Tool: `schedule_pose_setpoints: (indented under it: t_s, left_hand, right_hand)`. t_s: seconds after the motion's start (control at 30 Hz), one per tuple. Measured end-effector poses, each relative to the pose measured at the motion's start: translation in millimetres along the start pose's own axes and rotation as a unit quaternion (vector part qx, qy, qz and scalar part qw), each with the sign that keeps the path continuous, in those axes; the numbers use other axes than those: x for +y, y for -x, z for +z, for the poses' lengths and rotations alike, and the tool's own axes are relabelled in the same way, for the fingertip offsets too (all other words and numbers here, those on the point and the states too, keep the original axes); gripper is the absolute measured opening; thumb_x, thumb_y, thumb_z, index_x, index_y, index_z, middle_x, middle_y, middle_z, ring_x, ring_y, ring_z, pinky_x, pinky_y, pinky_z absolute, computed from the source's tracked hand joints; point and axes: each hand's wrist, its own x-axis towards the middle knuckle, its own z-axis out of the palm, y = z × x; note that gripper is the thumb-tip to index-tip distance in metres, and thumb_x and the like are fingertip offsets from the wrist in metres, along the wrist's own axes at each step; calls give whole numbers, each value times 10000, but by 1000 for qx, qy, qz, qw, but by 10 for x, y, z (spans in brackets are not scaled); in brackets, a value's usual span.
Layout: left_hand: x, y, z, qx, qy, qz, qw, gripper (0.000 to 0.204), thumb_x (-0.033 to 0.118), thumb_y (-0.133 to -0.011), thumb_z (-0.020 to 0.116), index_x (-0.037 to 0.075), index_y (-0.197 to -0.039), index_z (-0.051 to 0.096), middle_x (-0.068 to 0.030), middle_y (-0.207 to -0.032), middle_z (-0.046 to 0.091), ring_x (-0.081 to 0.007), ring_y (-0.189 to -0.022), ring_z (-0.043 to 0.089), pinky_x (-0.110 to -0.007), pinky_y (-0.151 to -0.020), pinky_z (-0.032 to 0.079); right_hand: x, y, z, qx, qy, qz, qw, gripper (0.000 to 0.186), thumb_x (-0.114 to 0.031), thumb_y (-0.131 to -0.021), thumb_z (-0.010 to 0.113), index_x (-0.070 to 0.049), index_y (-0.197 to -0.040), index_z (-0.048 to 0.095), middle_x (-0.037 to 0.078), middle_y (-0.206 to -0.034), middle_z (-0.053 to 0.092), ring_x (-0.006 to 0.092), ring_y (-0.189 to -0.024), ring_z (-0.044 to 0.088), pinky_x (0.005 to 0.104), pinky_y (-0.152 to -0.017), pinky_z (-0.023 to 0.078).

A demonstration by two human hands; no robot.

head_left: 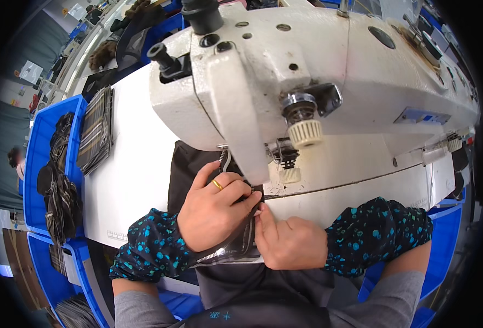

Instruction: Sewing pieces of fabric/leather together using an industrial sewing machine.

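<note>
A dark piece of fabric (184,169) lies on the white table under the head of a sewing machine (268,71). A zipper (247,235) with metal teeth runs along it, curving near the front edge. My left hand (211,210), a gold ring (217,185) on one finger, rests on the fabric. Its little finger reaches toward the needle area, while thumb and bent fingers close on the zipper. Close beside it, my right hand (290,240) pinches the zipper's edge between thumb and forefinger. The machine's white front lever hides the needle and part of the seam.
Left on the white table (137,126) lies a stack of striped fabric pieces (96,131). Blue bins (31,180) with more cloth stand beyond the table's left edge. Another blue bin (443,229) is at the right. A ruler strip (117,235) marks the table's front left.
</note>
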Motion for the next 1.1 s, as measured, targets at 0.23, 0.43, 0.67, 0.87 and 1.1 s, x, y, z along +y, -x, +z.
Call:
schedule_pose_setpoints:
  t_s: [0.23, 0.43, 0.67, 0.87, 1.1]
  left_hand:
    - [-23, -3, 51, 1, 44, -21, 999, 292, 163, -752, 775, 142, -1044, 776, 23, -934, 624, -197, -954, 617, -536, -989, 403]
    - [-62, -78, 31, 0, 33, -21, 999, 272, 168, -754, 774, 154, -1026, 779, 30, -921, 622, -194, -944, 613, -492, -922, 419]
    - [-293, -237, 47, 15, 15, -12, 1000, 249, 155, -745, 779, 142, -994, 784, -12, -891, 646, -236, -843, 637, -424, -660, 416]
    - [-437, -231, 48, -42, 59, -56, 996, 189, 146, -801, 719, 116, -985, 746, -30, -964, 683, -269, -917, 663, -437, -875, 447]
    - [-490, -136, -21, -27, 83, -56, 995, 331, 149, -832, 742, 61, -1139, 657, -101, -1082, 683, -346, -1038, 626, -427, -906, 478]
  right_hand:
    - [1, -25, 35, 13, -17, -9, 1000, 378, -152, -673, 626, 145, -892, 709, 355, -885, 705, 129, -465, 532, 251, -412, 373]
    - [29, -28, 43, 8, -21, -16, 1000, 373, -136, -676, 632, 156, -897, 705, 351, -879, 703, 134, -472, 548, 251, -414, 390]
    - [232, -119, 253, 55, -8, 7, 998, 300, -112, -729, 659, 130, -900, 708, 296, -845, 700, 134, -440, 540, 274, -376, 396]
    - [301, -130, 271, 18, -22, 33, 999, 247, -136, -743, 643, 63, -873, 709, 99, -706, 607, 126, -485, 559, 279, -398, 392]
    - [496, -205, 185, 46, -190, 171, 966, 485, -117, -753, 683, -31, -1219, 583, 145, -1062, 703, 273, -658, 664, 401, -540, 512]
